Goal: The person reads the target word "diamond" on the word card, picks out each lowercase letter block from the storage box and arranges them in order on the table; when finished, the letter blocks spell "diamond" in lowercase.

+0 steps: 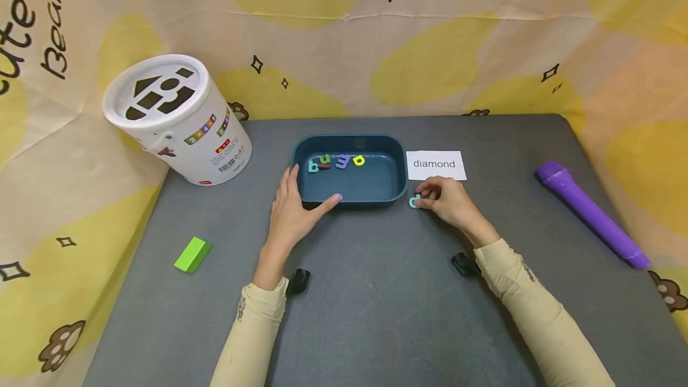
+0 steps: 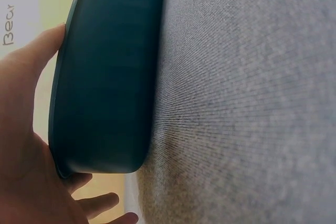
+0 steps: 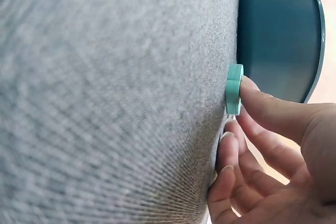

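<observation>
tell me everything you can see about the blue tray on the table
The tray is dark teal-blue, open-topped and rectangular with rounded corners, smooth walls and a thin rim; it looks like plastic. It stands upright on the gray table, a long side toward the person. Five small pieces, light blue, green, red, purple and yellow, lie inside toward the left and middle. The left hand spans its near left corner, thumb at the near rim. A "diamond" card lies right beside it.
</observation>
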